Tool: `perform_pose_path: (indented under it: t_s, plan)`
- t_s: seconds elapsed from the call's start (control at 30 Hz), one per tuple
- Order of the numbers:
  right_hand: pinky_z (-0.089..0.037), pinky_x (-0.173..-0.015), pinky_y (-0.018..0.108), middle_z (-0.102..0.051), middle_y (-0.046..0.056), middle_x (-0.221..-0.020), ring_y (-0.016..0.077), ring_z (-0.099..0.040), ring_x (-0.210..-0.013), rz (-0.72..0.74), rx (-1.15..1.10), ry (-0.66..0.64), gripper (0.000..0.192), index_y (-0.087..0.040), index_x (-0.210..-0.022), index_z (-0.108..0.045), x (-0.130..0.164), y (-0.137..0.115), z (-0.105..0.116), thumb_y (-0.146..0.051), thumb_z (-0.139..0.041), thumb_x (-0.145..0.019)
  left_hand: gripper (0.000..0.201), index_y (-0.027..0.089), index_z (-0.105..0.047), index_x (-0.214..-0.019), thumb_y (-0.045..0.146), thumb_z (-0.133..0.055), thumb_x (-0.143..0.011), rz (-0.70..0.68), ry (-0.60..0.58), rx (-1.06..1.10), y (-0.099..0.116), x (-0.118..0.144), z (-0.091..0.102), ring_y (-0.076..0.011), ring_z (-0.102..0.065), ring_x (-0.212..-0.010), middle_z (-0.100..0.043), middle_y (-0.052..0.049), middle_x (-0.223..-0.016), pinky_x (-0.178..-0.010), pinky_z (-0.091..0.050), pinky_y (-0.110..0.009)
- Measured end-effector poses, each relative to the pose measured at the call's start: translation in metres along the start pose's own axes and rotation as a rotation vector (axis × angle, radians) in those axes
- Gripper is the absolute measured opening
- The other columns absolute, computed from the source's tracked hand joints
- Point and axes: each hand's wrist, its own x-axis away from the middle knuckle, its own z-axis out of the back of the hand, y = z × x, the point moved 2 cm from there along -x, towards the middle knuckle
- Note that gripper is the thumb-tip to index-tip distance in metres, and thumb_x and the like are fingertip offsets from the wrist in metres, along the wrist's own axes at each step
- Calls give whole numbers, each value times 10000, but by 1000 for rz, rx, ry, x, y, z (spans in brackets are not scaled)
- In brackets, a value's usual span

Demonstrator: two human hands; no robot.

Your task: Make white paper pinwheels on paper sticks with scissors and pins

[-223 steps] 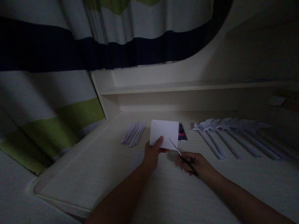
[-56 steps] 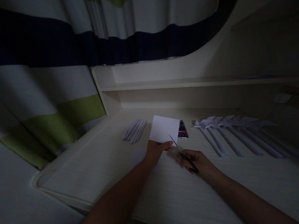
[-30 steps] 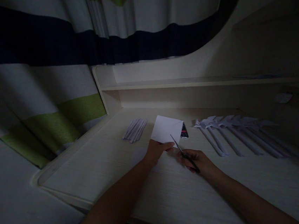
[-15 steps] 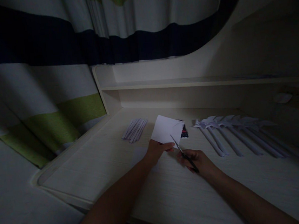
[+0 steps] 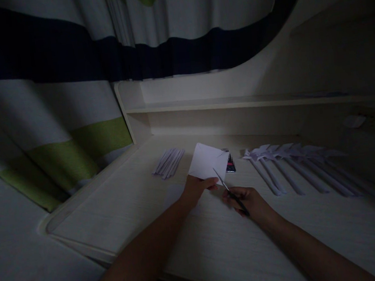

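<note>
Left hand [image 5: 195, 189] pinches the paper [image 5: 208, 162] above the desk [image 5: 189, 228] at centre; right hand [image 5: 248, 201] grips scissors [image 5: 229, 192], blades entering its lower edge; finished pinwheels [image 5: 285, 157] at 3 o'clock, strips [image 5: 169, 162] at 10, cutting unfinished

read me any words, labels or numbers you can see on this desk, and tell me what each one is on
No text can be read in this view.
Small dark object behind the white paper square: red markings, blurred and too small to read.
White paper square, held by the left hand: blank.
Scissors in the right hand: no marking visible.
Paper pinwheels and paper strips: blank.
</note>
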Motion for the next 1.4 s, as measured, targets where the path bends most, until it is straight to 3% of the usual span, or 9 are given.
perform_pose_path:
  t_s: [0.17, 0.33, 0.47, 0.63, 1.03, 1.27, 1.4]
  plan:
    - [-216, -300, 180, -396, -87, -368, 36, -290, -281, 3, 9, 17, 280, -147, -708, -577, 0, 3, 2, -382, -634, -567, 364, 119, -588, -850, 368, -644, -591, -21, 55, 133, 0, -3, 6, -133, -571, -576, -624, -52, -772, -493, -466, -247]
    - [-201, -303, 182, -421, -73, -393, 32, -290, -289, -29, -26, 33, 293, -151, -693, -581, -1, 4, 3, -376, -664, -525, 360, 133, -603, -844, 435, -559, -652, -81, 165, 291, 4, -15, 26, -156, -569, -743, -625, -51, -818, -558, -449, -219]
    - [-195, -299, 179, -438, -64, -410, 30, -289, -298, -46, -43, 27, 279, -149, -680, -585, -1, 3, 2, -362, -660, -514, 284, 120, -614, -784, 329, -638, -593, -27, 99, 243, 6, -19, 32, -132, -564, -659, -622, -44, -757, -529, -417, -195]
    - [-194, -300, 176, -418, -69, -371, 31, -276, -293, -1, -66, -28, 196, -140, -654, -599, -2, 6, 1, -316, -604, -569, 308, 120, -628, -830, 261, -673, -561, 46, -22, 197, 6, -14, 28, -166, -587, -659, -640, -71, -787, -572, -429, -240]
    - [-233, -305, 168, -391, -84, -368, 33, -290, -311, 4, -20, -54, 221, -139, -681, -584, -1, 6, 1, -340, -607, -593, 317, 102, -637, -821, 226, -697, -536, 69, -67, 189, 4, -15, 30, -186, -600, -714, -655, -101, -841, -632, -450, -262]
    - [-260, -299, 171, -419, -80, -376, 42, -329, -314, -34, -15, -18, 280, -138, -712, -582, -7, 17, 3, -355, -649, -549, 350, 132, -622, -881, 244, -683, -555, 77, 6, 244, 3, -18, 32, -232, -595, -792, -643, -106, -890, -669, -473, -317]
    - [-251, -303, 180, -494, -51, -451, 56, -377, -337, -71, -34, 48, 383, -134, -789, -567, -13, 23, 4, -349, -686, -496, 294, 178, -626, -854, 222, -670, -567, 33, 140, 178, 1, -21, 38, -244, -578, -855, -633, -85, -918, -663, -477, -316]
